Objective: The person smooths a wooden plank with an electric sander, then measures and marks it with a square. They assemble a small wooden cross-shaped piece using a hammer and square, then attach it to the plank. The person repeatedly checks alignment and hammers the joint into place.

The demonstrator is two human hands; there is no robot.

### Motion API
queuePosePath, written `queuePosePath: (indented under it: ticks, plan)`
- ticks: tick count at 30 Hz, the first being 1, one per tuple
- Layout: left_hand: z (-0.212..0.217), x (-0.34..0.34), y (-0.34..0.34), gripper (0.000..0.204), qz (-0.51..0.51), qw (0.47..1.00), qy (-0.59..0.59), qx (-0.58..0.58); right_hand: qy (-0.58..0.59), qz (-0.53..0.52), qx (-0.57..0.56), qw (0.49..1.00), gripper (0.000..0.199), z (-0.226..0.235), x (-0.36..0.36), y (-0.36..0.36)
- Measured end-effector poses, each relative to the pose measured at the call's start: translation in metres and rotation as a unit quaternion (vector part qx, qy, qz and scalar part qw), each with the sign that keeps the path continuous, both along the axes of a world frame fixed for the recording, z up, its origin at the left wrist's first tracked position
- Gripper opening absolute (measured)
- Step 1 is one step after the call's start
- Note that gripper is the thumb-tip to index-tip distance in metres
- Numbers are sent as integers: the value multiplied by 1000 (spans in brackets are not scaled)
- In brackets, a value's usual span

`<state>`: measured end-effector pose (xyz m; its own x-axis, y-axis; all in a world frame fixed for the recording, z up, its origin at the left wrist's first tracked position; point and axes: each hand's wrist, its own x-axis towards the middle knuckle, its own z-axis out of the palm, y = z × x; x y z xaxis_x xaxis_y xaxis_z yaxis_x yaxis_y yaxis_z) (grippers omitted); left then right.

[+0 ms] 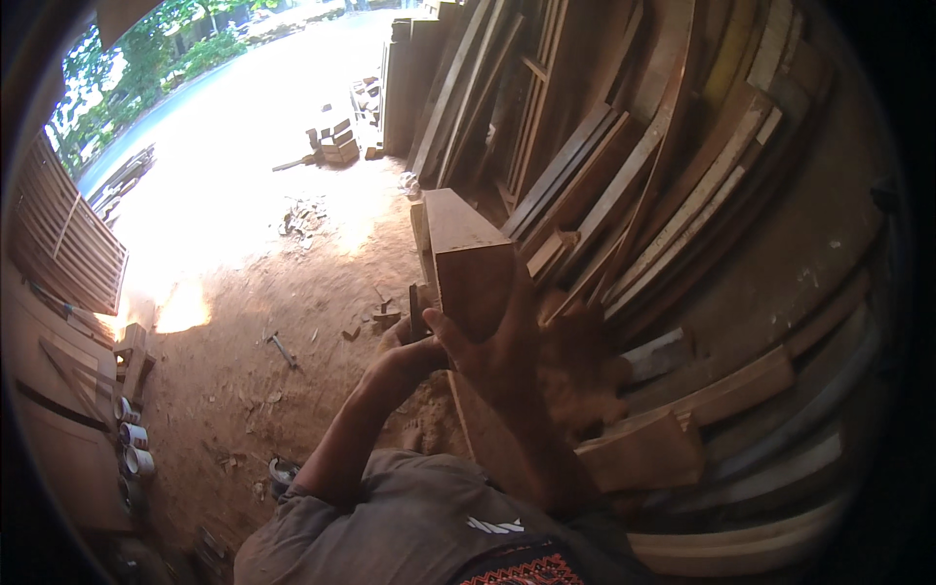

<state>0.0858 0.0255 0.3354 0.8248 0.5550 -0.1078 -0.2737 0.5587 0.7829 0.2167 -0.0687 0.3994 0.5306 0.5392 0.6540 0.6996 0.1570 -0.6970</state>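
A thick wooden beam [475,283] points away from me, its squared end facing my body. My right hand [495,353] grips this near end, the thumb on its left edge and the fingers along its right side. Beside the beam's lower left, my left hand [402,333] is closed around a dark, narrow piece [417,310]. What that piece is, I cannot make out, and most of the left fingers are hidden.
Long boards [624,185] lean and lie in stacks along the right. On the dirt floor are a hammer [283,349], wood scraps [387,317] and a pile of blocks [336,141]. White buckets [138,460] and a slatted wooden frame [73,234] stand at left.
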Motion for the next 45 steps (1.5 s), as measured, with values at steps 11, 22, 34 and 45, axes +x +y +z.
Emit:
queuePosePath:
  ticks: [11, 22, 34, 45]
  plan:
    - [3, -3, 2, 42, -10, 1000, 7, 9, 27, 7, -14, 999, 104, 2, -5, -1]
    - [2, -1, 1, 40, -19, 1000, -14, 14, 30, 12, -24, 999, 105, 0, -3, 0]
    - [4, -1, -1, 41, -15, 1000, -3, 17, 23, 1, -17, 1000, 104, -3, -2, 1]
    - [-88, -81, -13, 31, 99, 982, 158, -11, 66, -96, -112, 987, 100, -84, -50, -92]
